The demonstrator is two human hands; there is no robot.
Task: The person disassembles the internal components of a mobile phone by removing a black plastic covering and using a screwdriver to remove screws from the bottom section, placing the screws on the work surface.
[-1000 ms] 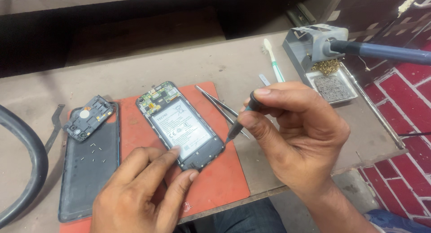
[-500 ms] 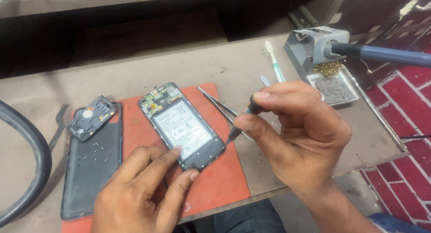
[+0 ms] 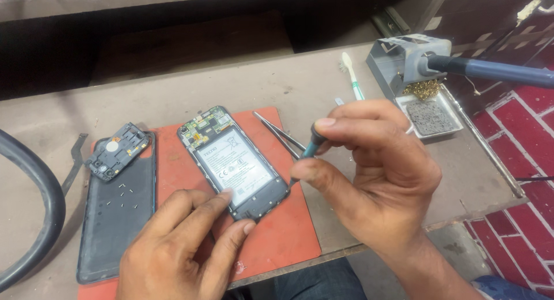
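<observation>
A worn grey-brown workbench (image 3: 323,86) fills most of the view, its near edge dropping off to red brick paving at the right. At the far left a thick black hose (image 3: 40,190) curves across the bench and runs out of view. An orange work mat (image 3: 288,242) lies near the front edge, partly covered by the hands. On the mat's left part rests a dark phone back cover (image 3: 115,230), inner face up, with several tiny screws (image 3: 124,193) scattered on it; they are too small to count surely. A small black inner frame piece (image 3: 118,153) sits across the cover's far end. At the far right stands a grey soldering iron stand (image 3: 404,60) with brass wool and a sponge tray, and the blue-handled iron (image 3: 496,72) in it is cut off by the right edge. A white-and-green toothbrush (image 3: 351,75) lies left of the stand.

The opened smartphone (image 3: 234,161), with battery and circuit board exposed, lies slanted on the mat's middle. The left hand (image 3: 179,248) presses down on the phone's near end with spread fingers, grasping nothing. The right hand (image 3: 375,179) pinches a small teal-handled screwdriver (image 3: 309,153), its tip just off the phone's right edge; the tip is hard to make out. Metal tweezers (image 3: 280,132) lie on the mat behind it, their near end hidden by the right hand.
</observation>
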